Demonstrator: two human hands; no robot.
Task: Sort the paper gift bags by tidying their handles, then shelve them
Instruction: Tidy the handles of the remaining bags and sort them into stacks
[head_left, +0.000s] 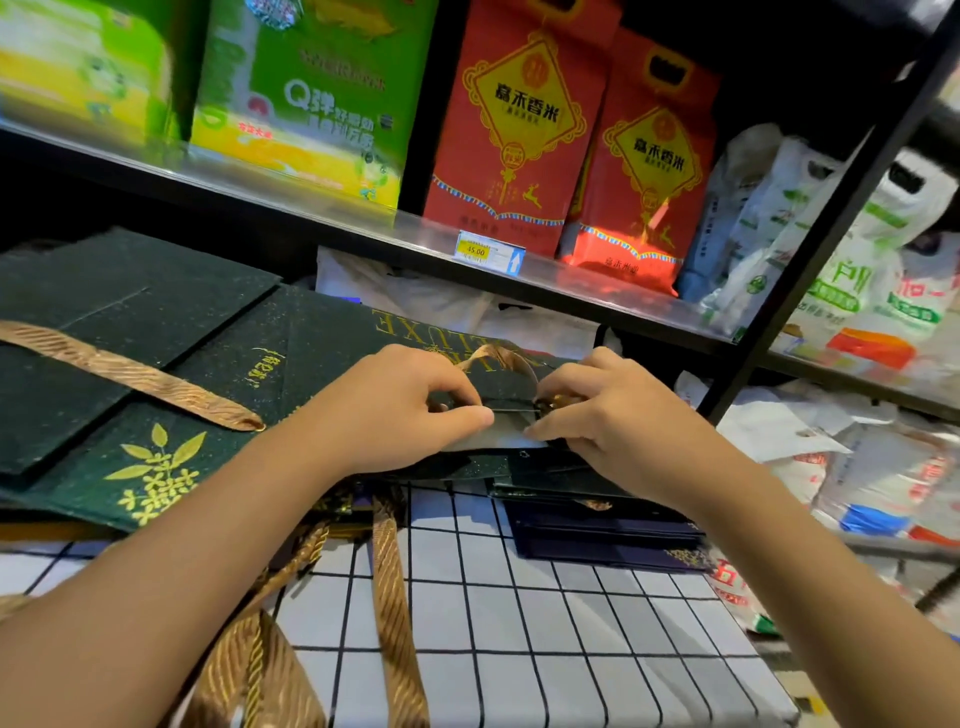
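Note:
Several flat dark green glitter gift bags (171, 374) with gold print lie stacked on a grid-patterned table (519, 623). My left hand (400, 410) pinches the open top edge of the uppermost bag (332, 332) near the middle. My right hand (608, 410) pinches the same edge on the right, with the gold ribbon handle (498, 358) looping up between my hands. Another gold ribbon handle (130, 374) lies flat across the left bags. More gold handles (389, 597) hang over the table's near side.
A dark navy bag stack (608, 535) lies under my right wrist. A glass shelf (363, 218) above holds green boxes (311, 88) and red rice bags (519, 119). A black shelf post (831, 218) stands right, with white sacks (857, 467) beyond it.

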